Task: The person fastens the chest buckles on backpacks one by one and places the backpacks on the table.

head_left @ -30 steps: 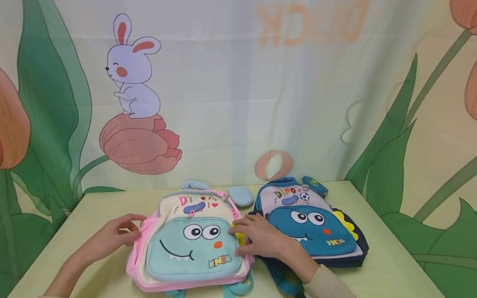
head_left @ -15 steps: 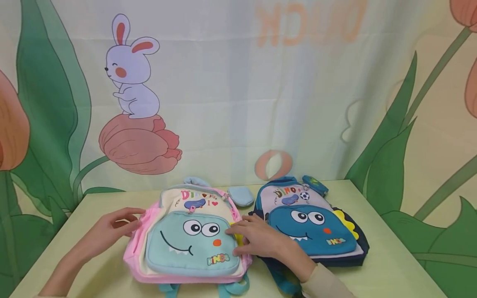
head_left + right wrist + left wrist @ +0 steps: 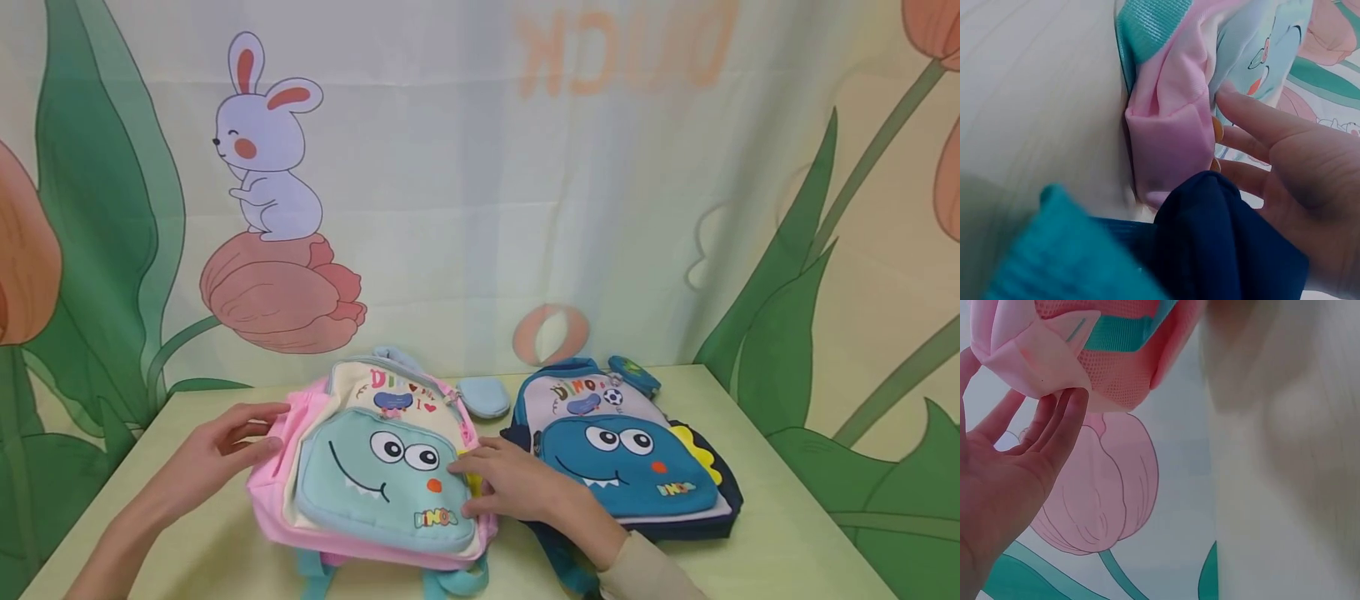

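Observation:
A children's backpack [image 3: 390,475] in pink, cream and mint, with a dinosaur face on its front pocket, lies face up and tilted, its left side raised off the table. My left hand [image 3: 228,446] grips its pink left side, with the fingertips against the fabric in the left wrist view. The mesh back [image 3: 1116,378] and a teal strap [image 3: 1119,332] show there. On the opposite side, my right hand [image 3: 517,483] holds the edge, thumb on the front pocket and fingers by the yellow spikes. The right wrist view shows the pink side [image 3: 1172,144] close to that thumb.
Close on the right lies a second dinosaur backpack [image 3: 630,467] in navy and teal, partly behind my right forearm. A small light-blue pouch [image 3: 483,397] sits at the back between the bags. A printed curtain [image 3: 450,208] hangs behind the table [image 3: 795,517].
The pink backpack's left side has risen and the bag has turned slightly clockwise, its lower edge moving up and left. Both hands have moved slightly left with it. The navy backpack stays put.

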Demonstrator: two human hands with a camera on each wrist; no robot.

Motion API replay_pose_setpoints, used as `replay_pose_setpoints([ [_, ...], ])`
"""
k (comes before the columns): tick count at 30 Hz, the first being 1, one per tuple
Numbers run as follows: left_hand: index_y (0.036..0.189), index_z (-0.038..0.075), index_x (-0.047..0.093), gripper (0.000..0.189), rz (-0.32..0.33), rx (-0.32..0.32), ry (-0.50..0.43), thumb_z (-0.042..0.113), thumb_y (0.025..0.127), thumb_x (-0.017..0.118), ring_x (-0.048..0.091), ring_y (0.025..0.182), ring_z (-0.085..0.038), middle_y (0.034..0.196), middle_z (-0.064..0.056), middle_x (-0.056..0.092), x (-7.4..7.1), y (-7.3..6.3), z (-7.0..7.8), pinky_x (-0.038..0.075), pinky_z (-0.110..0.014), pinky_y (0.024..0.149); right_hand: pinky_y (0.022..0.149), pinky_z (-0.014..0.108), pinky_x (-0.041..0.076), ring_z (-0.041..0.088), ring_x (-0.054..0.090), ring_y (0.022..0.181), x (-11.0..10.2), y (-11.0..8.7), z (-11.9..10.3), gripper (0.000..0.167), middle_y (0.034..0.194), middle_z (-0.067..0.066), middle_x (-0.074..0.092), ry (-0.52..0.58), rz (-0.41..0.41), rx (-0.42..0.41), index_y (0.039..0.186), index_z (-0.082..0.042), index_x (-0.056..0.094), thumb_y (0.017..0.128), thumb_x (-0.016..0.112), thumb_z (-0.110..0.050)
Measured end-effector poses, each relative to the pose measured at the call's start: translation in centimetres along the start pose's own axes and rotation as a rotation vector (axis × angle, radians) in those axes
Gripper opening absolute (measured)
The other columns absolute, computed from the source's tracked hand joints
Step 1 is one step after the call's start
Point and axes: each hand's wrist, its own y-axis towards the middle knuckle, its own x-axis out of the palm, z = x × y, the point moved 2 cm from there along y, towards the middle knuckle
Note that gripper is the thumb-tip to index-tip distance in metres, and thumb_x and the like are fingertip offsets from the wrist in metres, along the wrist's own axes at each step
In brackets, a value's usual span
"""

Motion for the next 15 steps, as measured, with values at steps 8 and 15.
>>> replay_pose_setpoints([
  [8,0.142,0.012,0.052,0.047,0.034,0.119,-0.036,0.014,0.097,0.064,0.051,0.117,0.009,0.138,0.004,0.046,-0.1,-0.2,1.4,0.044,-0.008,0.093,0.101,0.036,0.047,0.015,0.052,0.124,-0.1,0.6,-0.8,0.065,0.14,-0.008,0.057,0.081,-0.036,0.029,0.149,-0.04,0.04,0.091,0.069,-0.044],
  [15,0.145,0.012,0.049,0.052,0.039,0.17,-0.07,0.006,0.095,0.064,0.046,0.123,0.011,0.145,0.007,0.038,-0.2,-0.4,2.5,0.039,-0.005,0.096,0.091,0.032,0.05,0.014,0.054,0.117,0.1,1.1,-1.6,0.078,0.144,-0.004,0.052,0.045,0.006,0.001,0.153,-0.048,0.025,0.089,0.071,-0.046],
])
